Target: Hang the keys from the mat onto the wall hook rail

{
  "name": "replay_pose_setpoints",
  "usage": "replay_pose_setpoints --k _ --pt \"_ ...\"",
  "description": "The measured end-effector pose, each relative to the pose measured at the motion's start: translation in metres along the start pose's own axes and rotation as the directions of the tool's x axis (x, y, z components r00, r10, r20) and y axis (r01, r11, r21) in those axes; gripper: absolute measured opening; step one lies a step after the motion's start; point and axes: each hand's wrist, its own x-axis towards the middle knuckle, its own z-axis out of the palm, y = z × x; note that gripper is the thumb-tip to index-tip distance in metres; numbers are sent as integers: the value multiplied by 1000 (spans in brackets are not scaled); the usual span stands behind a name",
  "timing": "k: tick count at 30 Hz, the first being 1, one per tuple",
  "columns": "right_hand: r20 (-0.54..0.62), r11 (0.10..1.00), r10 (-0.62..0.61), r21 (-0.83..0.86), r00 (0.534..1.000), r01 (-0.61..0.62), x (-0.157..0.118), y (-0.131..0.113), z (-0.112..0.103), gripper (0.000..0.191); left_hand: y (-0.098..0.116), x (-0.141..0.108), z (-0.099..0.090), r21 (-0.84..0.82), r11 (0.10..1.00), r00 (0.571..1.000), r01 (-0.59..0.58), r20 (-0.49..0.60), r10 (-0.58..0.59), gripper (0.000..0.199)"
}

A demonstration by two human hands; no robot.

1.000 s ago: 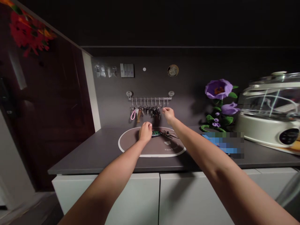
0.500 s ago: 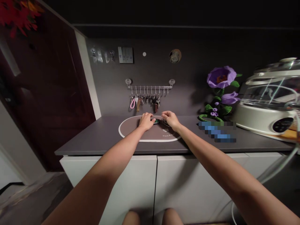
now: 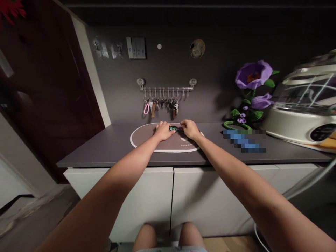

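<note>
A small dark object with green markings (image 3: 173, 128) lies between my hands over the brown oval mat with a white rim (image 3: 143, 137). Its kind is too small to make out. My left hand (image 3: 163, 131) grips its left end, thumb along the near side. From the other side, my right hand (image 3: 190, 129) pinches the darker, thin right-hand part, its fingertips bent inward and partly hidden. White print on the mat shows beside the right wrist.
A hook rail (image 3: 168, 89) with several bunches of keys hangs on the wall behind. On the grey counter (image 3: 89, 148), to the right, stand purple flowers (image 3: 254, 77), a pixelated blue item (image 3: 244, 140) and a white appliance (image 3: 291, 124). White cabinet doors (image 3: 141, 196) are below.
The view has tilted down and come slightly closer. My right hand has drawn nearer to my left, and the green-marked object now shows more clearly between them.
</note>
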Motion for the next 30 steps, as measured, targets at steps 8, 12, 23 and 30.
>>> replay_pose_setpoints --k 8,12,23,30 --pt "26 997 -50 -57 998 52 2 3 3 23 1 -2 -2 -80 994 997 -68 -29 66 19" --pt "48 996 -59 -59 997 62 2 3 3 24 2 -2 -4 -114 989 993 -97 -73 89 20" --pt "87 999 -23 -21 996 25 0 -1 0 24 5 -5 -13 -109 986 967 -129 -234 101 19" --pt "87 995 -37 93 996 29 -1 -7 -4 20 2 -3 -13 -139 970 915 -199 -382 133 18"
